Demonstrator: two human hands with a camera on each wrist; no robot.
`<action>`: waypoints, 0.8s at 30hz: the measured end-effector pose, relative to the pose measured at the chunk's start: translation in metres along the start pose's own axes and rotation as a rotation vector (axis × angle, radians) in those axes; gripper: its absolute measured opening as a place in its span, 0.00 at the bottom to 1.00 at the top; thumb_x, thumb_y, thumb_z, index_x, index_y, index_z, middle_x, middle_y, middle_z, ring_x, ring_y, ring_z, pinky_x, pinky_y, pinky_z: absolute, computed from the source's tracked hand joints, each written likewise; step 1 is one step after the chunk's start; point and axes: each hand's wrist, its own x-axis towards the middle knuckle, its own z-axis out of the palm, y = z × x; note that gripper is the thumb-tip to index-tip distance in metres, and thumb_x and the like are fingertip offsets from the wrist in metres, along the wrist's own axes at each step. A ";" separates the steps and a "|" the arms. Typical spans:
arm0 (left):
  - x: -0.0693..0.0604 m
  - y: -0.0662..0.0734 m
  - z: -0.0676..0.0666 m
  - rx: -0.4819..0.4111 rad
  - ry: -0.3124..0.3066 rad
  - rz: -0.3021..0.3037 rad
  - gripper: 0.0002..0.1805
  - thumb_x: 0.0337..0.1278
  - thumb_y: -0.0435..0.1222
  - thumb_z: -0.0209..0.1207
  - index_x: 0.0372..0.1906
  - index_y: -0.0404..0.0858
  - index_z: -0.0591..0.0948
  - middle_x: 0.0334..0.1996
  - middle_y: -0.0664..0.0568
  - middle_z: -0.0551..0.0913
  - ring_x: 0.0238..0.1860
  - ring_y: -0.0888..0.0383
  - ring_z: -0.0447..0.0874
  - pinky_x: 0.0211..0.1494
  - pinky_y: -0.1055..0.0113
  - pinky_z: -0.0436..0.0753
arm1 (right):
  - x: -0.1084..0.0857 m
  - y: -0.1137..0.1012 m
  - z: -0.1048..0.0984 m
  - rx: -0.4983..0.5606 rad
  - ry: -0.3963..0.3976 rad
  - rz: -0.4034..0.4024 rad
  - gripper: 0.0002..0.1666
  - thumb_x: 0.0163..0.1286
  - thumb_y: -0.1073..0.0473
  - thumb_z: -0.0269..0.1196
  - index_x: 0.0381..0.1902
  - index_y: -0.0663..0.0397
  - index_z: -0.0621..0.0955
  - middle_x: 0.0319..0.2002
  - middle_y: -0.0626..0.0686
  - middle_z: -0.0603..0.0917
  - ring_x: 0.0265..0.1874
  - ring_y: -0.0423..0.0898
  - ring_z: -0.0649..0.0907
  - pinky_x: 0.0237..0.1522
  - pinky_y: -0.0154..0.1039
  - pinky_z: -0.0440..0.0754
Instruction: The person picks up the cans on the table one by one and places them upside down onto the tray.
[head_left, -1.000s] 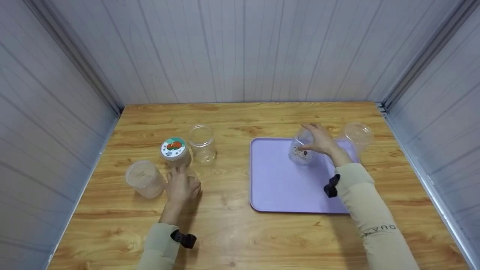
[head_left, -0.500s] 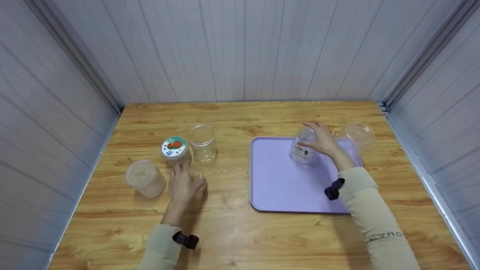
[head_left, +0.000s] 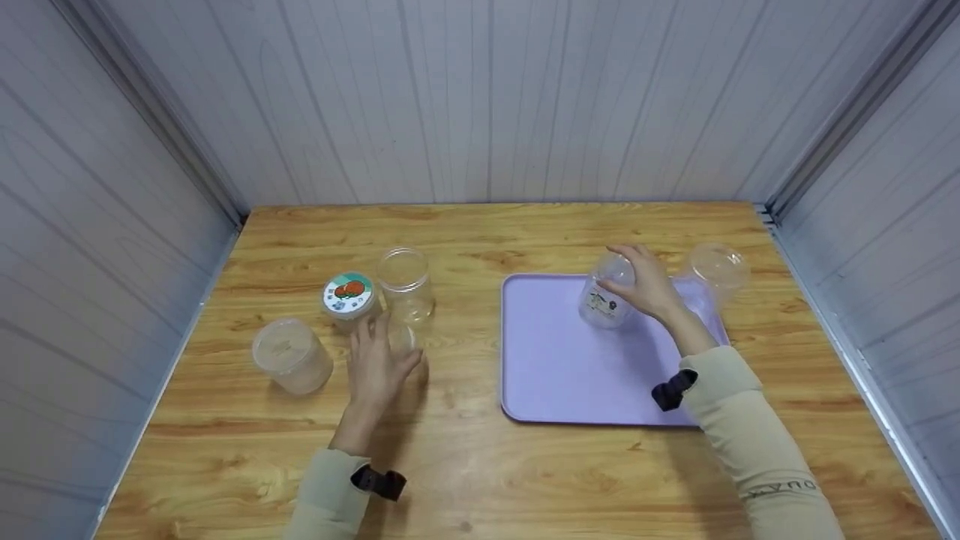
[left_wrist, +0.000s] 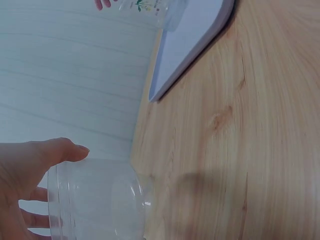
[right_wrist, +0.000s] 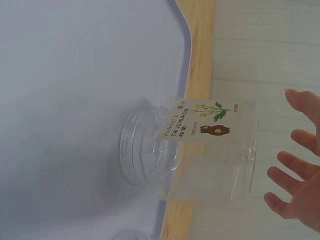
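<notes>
My left hand [head_left: 375, 367] is at a clear plastic jar [left_wrist: 100, 200], its fingers and thumb spread around the rim end. In the left wrist view the thumb lies along one side, while the other fingers are partly hidden behind the rim. A clear jar [right_wrist: 205, 150] with a flower-and-bear label stands cap end down on the purple tray [head_left: 555, 375]. Beside that jar is my right hand [right_wrist: 305, 170], its spread fingers apart from it in the right wrist view. Nothing lies between those fingers.
Left of my left hand stands a frosted lidded jar [head_left: 292, 356]. Beyond it are a jar with a fruit-picture lid [head_left: 349, 295] and a tall clear jar [head_left: 405, 285]. Another clear container [head_left: 718, 266] stands at the tray's far right corner. Wall panels [head_left: 487, 105] enclose the wooden table.
My left hand has moved right and slightly away from me, its fingers spreading from a more curled pose. The right hand stays beside the labelled jar, its forearm shifting slightly.
</notes>
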 end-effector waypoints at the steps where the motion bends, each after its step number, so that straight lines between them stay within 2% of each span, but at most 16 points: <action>1: 0.000 0.001 0.000 -0.007 0.008 0.008 0.41 0.35 0.43 0.69 0.57 0.31 0.66 0.52 0.35 0.66 0.52 0.41 0.62 0.46 0.47 0.70 | -0.001 0.000 0.000 0.007 0.007 -0.004 0.35 0.54 0.54 0.65 0.57 0.62 0.68 0.56 0.63 0.68 0.56 0.60 0.66 0.57 0.58 0.56; 8: -0.001 0.008 0.001 -0.101 0.055 0.061 0.40 0.38 0.43 0.68 0.58 0.30 0.66 0.52 0.35 0.65 0.54 0.43 0.60 0.52 0.49 0.67 | -0.007 -0.003 0.002 0.051 0.072 -0.029 0.33 0.55 0.55 0.65 0.56 0.65 0.70 0.54 0.63 0.70 0.54 0.59 0.68 0.55 0.55 0.61; 12: -0.001 0.011 0.004 -0.157 0.088 0.077 0.40 0.38 0.43 0.68 0.57 0.29 0.66 0.52 0.36 0.65 0.55 0.43 0.60 0.54 0.50 0.66 | -0.011 -0.004 0.006 0.098 0.123 -0.044 0.32 0.54 0.57 0.66 0.55 0.65 0.71 0.51 0.63 0.72 0.49 0.58 0.71 0.49 0.53 0.68; 18: -0.002 0.016 0.008 -0.205 0.120 0.092 0.39 0.39 0.45 0.67 0.57 0.30 0.66 0.52 0.36 0.64 0.56 0.43 0.59 0.54 0.49 0.66 | -0.018 -0.013 0.010 0.261 0.189 -0.029 0.29 0.54 0.62 0.66 0.53 0.66 0.72 0.50 0.63 0.74 0.45 0.58 0.74 0.44 0.52 0.72; 24: -0.004 0.021 0.010 -0.240 0.142 0.100 0.39 0.39 0.46 0.67 0.57 0.32 0.66 0.53 0.38 0.65 0.56 0.44 0.60 0.56 0.50 0.65 | -0.024 -0.025 0.014 0.410 0.190 0.032 0.26 0.56 0.63 0.64 0.53 0.65 0.72 0.51 0.63 0.74 0.47 0.58 0.74 0.46 0.50 0.72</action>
